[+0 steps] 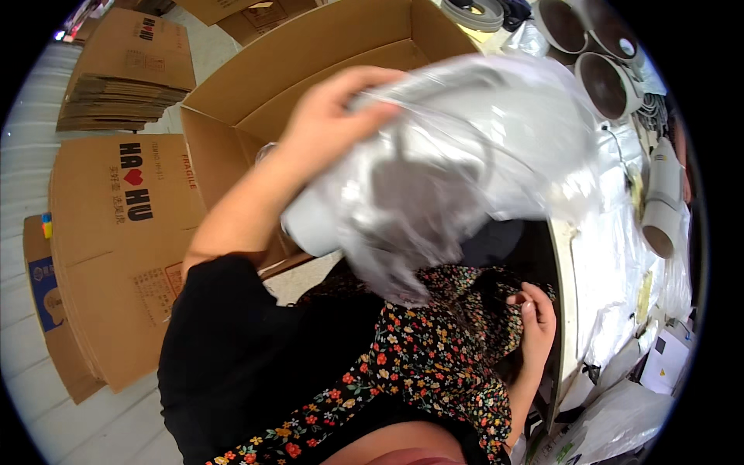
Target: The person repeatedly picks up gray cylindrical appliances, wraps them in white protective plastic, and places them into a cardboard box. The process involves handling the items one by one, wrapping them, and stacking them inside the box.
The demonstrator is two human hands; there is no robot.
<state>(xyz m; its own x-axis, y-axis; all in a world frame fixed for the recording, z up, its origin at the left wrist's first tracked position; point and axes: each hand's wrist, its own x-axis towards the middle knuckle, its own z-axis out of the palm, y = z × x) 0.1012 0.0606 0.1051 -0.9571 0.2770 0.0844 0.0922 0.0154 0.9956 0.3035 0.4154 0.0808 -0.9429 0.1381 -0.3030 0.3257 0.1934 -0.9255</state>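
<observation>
A large light grey rounded object (496, 116) is wrapped in a clear plastic bag (403, 225); its exact kind is blurred by motion and the film. My left hand (341, 116) grips the bag's upper left side, thumb and fingers closed on it. The bundle is held up in front of me, over the near right side of an open cardboard box (333, 66). Down by my flowered apron (434, 333), my right hand (536, 318) hangs near the table's edge. Its fingers are loosely curled and apart, with nothing visible in them.
Flat cartons (116, 263) lean left of the box, and a stack of folded cartons (128, 85) stands behind them. On the right, a worktable (570, 310) carries plastic bags (608, 256), grey tubular parts (604, 85) with dark hollow ends, and another grey tube (663, 201).
</observation>
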